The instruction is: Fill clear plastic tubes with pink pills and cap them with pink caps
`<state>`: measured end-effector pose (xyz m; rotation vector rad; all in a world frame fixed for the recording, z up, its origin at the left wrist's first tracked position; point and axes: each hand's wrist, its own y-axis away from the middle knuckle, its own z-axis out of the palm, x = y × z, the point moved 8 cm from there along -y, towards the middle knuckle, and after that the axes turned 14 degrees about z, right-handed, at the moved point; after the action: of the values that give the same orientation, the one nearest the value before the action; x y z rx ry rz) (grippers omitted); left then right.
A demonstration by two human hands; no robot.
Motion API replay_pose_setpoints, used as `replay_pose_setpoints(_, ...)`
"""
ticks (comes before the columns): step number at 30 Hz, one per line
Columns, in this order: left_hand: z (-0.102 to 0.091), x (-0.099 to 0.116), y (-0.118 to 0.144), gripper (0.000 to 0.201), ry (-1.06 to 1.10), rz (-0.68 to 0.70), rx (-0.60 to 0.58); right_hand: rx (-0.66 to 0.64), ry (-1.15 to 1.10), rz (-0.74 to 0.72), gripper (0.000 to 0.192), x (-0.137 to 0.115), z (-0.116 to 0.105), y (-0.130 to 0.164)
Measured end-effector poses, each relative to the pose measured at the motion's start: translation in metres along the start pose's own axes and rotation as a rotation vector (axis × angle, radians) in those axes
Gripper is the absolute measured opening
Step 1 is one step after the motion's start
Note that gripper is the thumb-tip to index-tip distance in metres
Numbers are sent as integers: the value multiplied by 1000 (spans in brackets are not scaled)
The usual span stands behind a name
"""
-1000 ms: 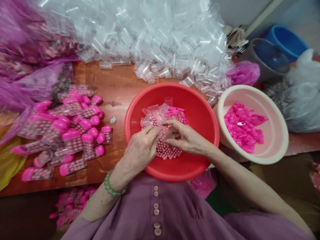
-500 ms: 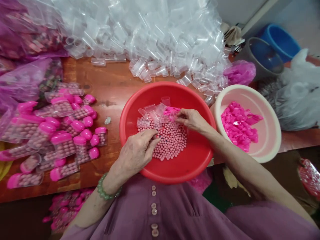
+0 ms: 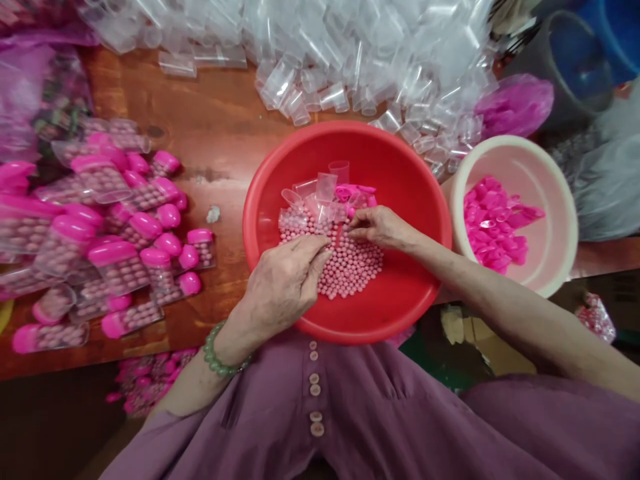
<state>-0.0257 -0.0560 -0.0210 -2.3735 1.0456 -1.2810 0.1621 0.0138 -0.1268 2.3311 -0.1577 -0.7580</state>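
A red basin (image 3: 400, 300) holds many small pink beads (image 3: 350, 270), several clear plastic cups (image 3: 326, 188) and some bright pink plastic pieces (image 3: 361, 193). Over the left part of the beads is my left hand (image 3: 285, 283), thumb and fingertips pinched together; what they hold, if anything, is hidden. My right hand (image 3: 383, 228) comes in from the right, its fingers bent and closed low over the beads, just below the pink pieces. A thin red strip (image 3: 339, 233) shows between the two hands; I cannot tell which hand, if either, touches it.
Left on the wooden table (image 3: 145, 87) lie bead-filled clear containers with pink caps (image 3: 120, 253). A heap of clear cups (image 3: 320, 60) covers the back. To the right stands a white basin (image 3: 560, 247) with pink caps (image 3: 493, 227), near a grey bucket (image 3: 575, 67).
My right hand has moved down from the pink pieces towards the beads, closer to my left hand. The red strip now shows between them. The whole view has shifted.
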Motion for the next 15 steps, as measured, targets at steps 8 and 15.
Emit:
replay_pose_setpoints(8,1,3,1,21,9,-16,7,-332,-51,173,8,10,61,30)
replay_pose_setpoints(15,6,-2,4,29,86,-143,-74,-732,-414,401,19,17,98,43)
